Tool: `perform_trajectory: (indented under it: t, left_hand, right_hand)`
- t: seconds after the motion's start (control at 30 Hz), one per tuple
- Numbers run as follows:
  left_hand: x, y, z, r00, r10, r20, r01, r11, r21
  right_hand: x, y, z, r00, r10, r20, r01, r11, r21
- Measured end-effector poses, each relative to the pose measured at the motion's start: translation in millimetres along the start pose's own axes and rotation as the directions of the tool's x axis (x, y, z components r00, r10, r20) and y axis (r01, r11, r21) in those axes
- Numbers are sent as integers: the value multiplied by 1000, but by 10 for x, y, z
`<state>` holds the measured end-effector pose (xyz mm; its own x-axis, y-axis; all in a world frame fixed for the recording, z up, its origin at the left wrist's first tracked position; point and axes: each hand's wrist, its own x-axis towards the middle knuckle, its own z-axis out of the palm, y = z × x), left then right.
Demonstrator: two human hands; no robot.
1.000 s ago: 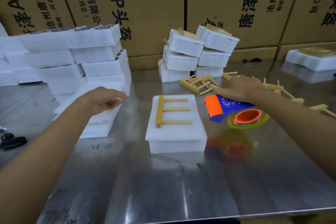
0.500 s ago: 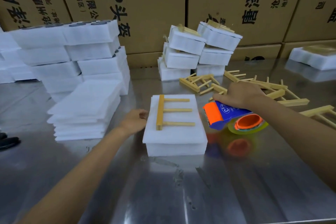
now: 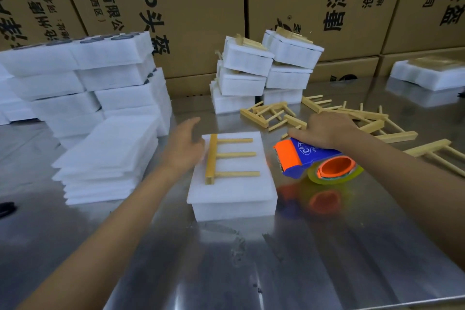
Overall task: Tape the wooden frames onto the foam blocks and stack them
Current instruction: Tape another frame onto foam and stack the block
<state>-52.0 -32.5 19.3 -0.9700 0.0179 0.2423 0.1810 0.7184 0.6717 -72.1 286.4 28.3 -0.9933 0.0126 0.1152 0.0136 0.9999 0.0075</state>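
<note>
A white foam block [image 3: 232, 192] lies in the middle of the steel table with a comb-shaped wooden frame [image 3: 221, 156] flat on top. My left hand [image 3: 185, 145] is at the block's left edge, fingers straight and blurred, touching or nearly touching the foam beside the frame's spine. My right hand [image 3: 324, 130] grips the top of a blue and orange tape dispenser [image 3: 309, 161] with a yellowish tape roll, held just right of the block. Finished foam blocks with frames [image 3: 266, 70] are stacked at the back.
Loose wooden frames [image 3: 352, 118] lie scattered behind and right of the dispenser. Stacks of plain foam blocks and thin foam sheets [image 3: 105, 156] fill the left. More foam [image 3: 427, 74] sits at the far right. Cardboard boxes [image 3: 191, 8] wall off the back.
My left hand came from above the foam sheets to the block's left edge and has now slid up along it. My right hand and the dispenser have barely moved.
</note>
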Motion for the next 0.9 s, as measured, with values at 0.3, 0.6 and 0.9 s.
perform_trajectory:
  t: [0.3, 0.6, 0.9]
  left_hand:
    - [33, 715, 970, 918, 110, 382, -284, 854, 437]
    - [8, 661, 1031, 926, 121, 359, -313, 776, 547]
    - [69, 1055, 1114, 918, 275, 287, -396, 698, 597]
  right_hand:
    - [-4, 139, -17, 1000, -30, -4, 30, 996, 80]
    - [-106, 675, -90, 997, -3, 74, -7, 992, 128]
    - [-30, 627, 25, 1000, -7, 19, 6, 1000, 15]
